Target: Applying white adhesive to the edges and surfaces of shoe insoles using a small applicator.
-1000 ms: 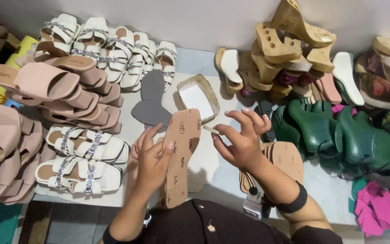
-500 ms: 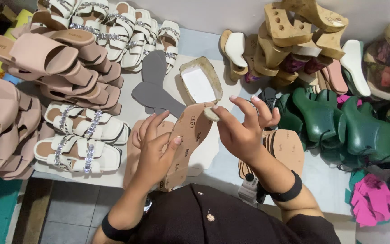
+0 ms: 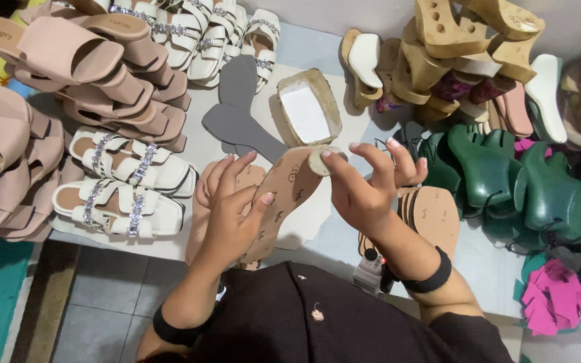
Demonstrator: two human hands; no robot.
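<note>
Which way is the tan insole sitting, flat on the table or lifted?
Lifted and tilted. Left hand supports the tan insole from its side, right hand pinches its top end; it slants above the table.

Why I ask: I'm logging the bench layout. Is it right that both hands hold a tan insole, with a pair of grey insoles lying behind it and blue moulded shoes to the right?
Not quite: the moulded shoes on the right are dark green, not blue, as the head view shows. The rest stands: the left hand and right hand hold the tan insole, and the grey insoles lie behind it.
</note>
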